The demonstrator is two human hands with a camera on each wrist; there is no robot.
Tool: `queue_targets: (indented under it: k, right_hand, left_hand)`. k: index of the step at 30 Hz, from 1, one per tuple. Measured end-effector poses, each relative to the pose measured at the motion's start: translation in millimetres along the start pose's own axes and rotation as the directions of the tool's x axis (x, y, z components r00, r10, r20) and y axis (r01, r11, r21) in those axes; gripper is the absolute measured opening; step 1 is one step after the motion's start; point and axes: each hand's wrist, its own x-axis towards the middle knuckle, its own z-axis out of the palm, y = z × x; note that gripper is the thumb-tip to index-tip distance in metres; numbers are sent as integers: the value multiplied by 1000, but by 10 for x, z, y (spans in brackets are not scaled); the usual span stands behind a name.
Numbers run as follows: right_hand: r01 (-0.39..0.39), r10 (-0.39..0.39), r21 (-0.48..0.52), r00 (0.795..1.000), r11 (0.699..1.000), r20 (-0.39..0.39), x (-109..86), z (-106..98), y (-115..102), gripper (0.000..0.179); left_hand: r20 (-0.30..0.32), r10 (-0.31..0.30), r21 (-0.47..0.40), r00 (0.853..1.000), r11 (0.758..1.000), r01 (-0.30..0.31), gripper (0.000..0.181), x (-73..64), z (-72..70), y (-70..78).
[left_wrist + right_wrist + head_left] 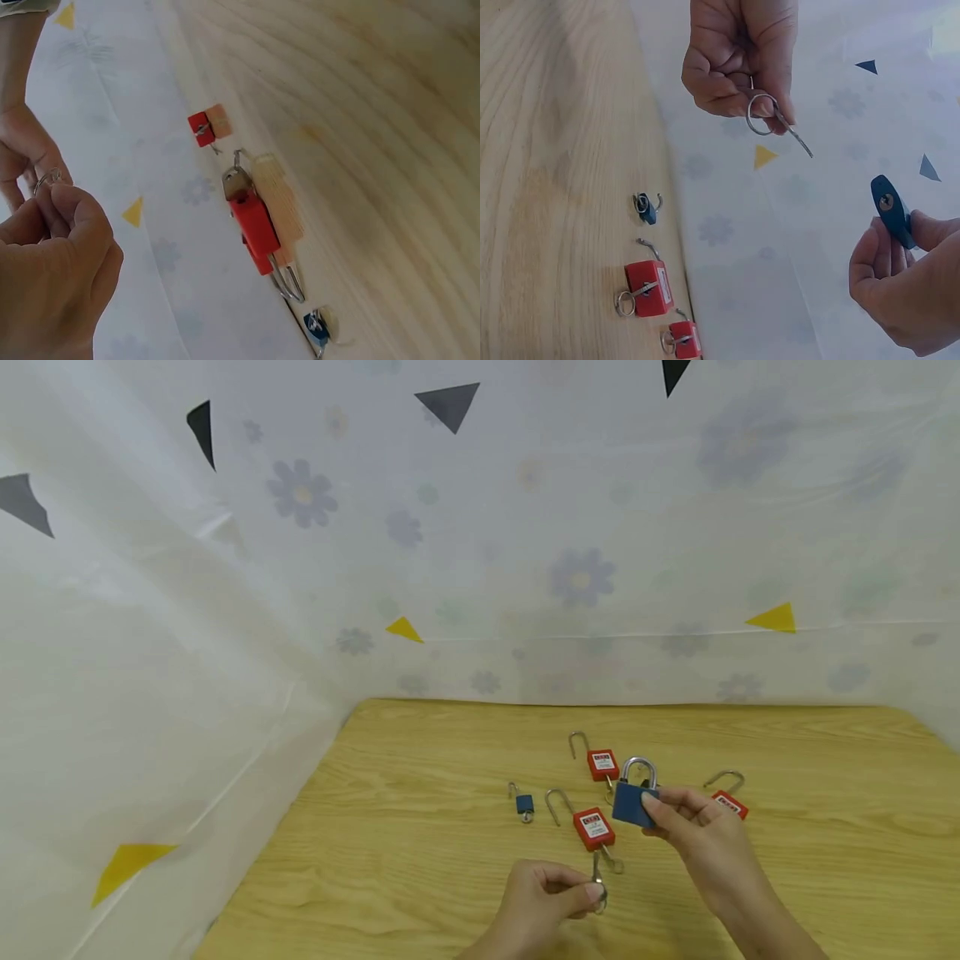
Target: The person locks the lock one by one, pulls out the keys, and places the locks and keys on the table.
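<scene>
My right hand (pixel 708 839) pinches a blue padlock (pixel 630 804) between thumb and fingers, above the table, with its silver shackle pointing up. In the right wrist view the keyhole end of this padlock (pixel 886 201) faces the camera, with no key in it. Lower and to the left, my left hand (pixel 543 897) pinches a small metal key (pixel 597 867) on a split ring. The key's blade (pixel 801 142) sticks out past the fingertips, apart from the padlock. Nearest the hands on the table lies a red padlock (pixel 594 828) with its shackle swung open and a key in it.
Behind it is another red padlock (pixel 602 764), its shackle open and a key in it. A third red padlock (pixel 730 804) lies partly behind the right hand. A small blue padlock (pixel 525 804) sits left on the wooden table (pixel 397 860). A patterned white sheet (pixel 480 527) hangs behind.
</scene>
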Motion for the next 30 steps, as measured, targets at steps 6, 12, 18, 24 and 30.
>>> queue_targets:
  k: [6,12,18,24,30]
  right_hand:
    - [-53,53,19,999,998,6,-16,50,36,7]
    - [-73,73,-12,997,997,7,-23,55,76,5]
    - [-90,90,-15,996,996,8,-27,22,101,4]
    - [-124,124,-16,992,992,15,-39,-10,134,4]
    - [-145,145,4,989,989,11,-51,-12,173,4]
  left_hand:
    - [-56,6,65,998,998,-2,12,5,-243,-142]
    - [-65,28,226,997,974,-13,8,-30,-588,-308]
    - [-94,59,387,994,922,-18,6,8,-816,-391]
    - [-140,84,491,987,871,-4,5,64,-910,-446]
    - [-156,91,519,984,855,3,6,108,-944,-437]
